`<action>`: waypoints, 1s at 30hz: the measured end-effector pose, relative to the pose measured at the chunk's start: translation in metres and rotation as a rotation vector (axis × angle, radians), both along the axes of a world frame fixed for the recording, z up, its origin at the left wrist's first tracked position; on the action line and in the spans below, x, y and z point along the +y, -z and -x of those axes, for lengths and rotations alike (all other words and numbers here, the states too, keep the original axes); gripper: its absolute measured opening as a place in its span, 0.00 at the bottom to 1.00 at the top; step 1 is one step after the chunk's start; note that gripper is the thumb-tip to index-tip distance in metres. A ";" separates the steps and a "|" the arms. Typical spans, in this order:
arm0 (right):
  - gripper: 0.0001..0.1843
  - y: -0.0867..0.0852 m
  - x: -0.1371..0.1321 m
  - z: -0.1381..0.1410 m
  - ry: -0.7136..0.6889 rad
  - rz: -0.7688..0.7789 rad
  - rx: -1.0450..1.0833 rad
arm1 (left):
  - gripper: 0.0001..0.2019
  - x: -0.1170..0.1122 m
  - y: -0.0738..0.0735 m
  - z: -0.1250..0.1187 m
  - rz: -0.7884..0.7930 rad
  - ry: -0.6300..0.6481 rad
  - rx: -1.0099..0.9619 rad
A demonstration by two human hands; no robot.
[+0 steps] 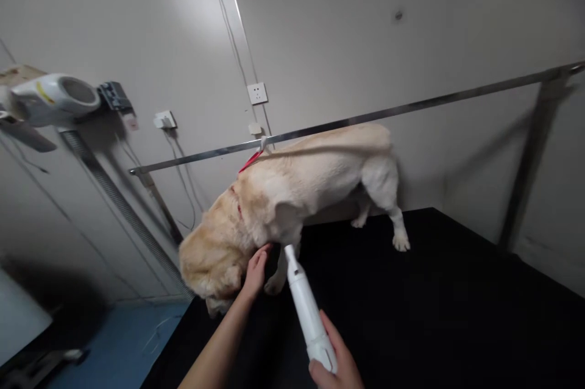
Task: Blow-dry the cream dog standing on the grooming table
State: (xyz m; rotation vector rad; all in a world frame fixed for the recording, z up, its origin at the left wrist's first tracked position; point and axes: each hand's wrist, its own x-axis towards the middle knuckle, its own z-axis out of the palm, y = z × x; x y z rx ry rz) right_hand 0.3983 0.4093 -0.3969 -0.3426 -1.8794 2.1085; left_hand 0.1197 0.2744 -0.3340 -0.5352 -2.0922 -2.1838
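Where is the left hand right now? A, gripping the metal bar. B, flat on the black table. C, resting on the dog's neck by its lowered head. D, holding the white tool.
C: the left hand touches the dog at the neck, while the right hand holds the white tool.

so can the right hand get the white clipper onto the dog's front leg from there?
Probably yes: the right hand holds the white cylindrical clipper, tip beside the cream dog's front leg; nothing between, left hand at its neck.

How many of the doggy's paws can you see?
3. One front paw stands on the black table beside the left hand. Two back paws show: one near the wall, one closer. The other front paw is hidden.
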 end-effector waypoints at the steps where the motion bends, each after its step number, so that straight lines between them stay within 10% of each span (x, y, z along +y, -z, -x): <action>1: 0.49 -0.001 -0.003 -0.004 -0.038 0.002 -0.014 | 0.24 -0.014 0.002 -0.011 0.019 -0.047 0.023; 9: 0.50 0.010 -0.016 -0.019 -0.298 -0.121 -0.033 | 0.19 -0.100 -0.038 -0.099 0.379 -0.355 0.494; 14: 0.50 -0.004 -0.021 -0.031 -0.278 -0.121 -0.025 | 0.27 -0.143 -0.090 -0.061 0.623 -0.855 0.564; 22: 0.51 -0.022 -0.036 -0.015 -0.341 -0.060 0.013 | 0.11 -0.153 -0.155 0.028 0.724 -0.741 0.257; 30: 0.53 -0.024 -0.031 0.005 -0.176 0.112 0.023 | 0.10 -0.065 -0.139 0.058 0.573 -0.427 0.226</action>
